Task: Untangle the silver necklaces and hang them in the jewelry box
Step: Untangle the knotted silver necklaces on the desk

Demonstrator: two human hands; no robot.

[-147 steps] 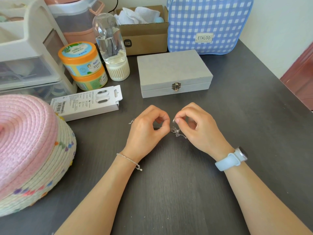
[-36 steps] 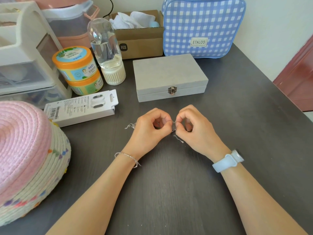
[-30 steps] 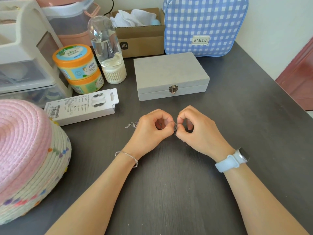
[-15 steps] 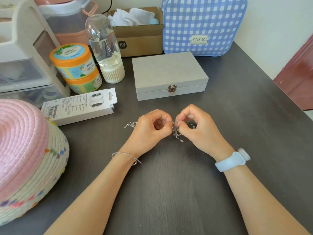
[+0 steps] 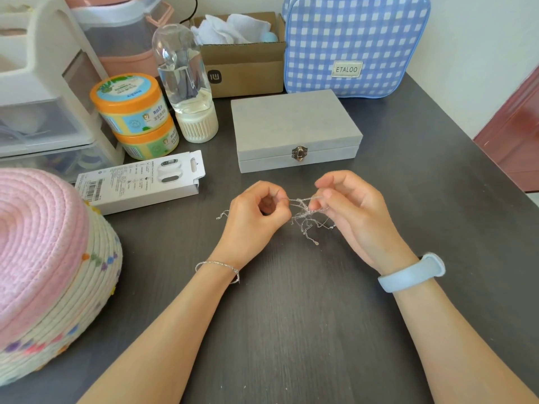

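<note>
Both hands, left hand (image 5: pixel 256 212) and right hand (image 5: pixel 350 212), pinch the tangled silver necklaces (image 5: pixel 306 215). Tangle hangs just in front of the closed grey jewelry box (image 5: pixel 294 126).

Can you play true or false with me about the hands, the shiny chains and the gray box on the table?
1. The gray jewelry box is shut, its clasp closed. True.
2. Both hands pinch the silver necklaces. True: the left hand and right hand hold the tangle between them.
3. The necklaces already hang in the box. False: they are still a tangle in front of the closed box.
4. The light blue watch band is on the left wrist. False: it is on the right wrist; the left wears a thin bracelet.
5. The checked bag is red. False: it is blue and white.
</note>
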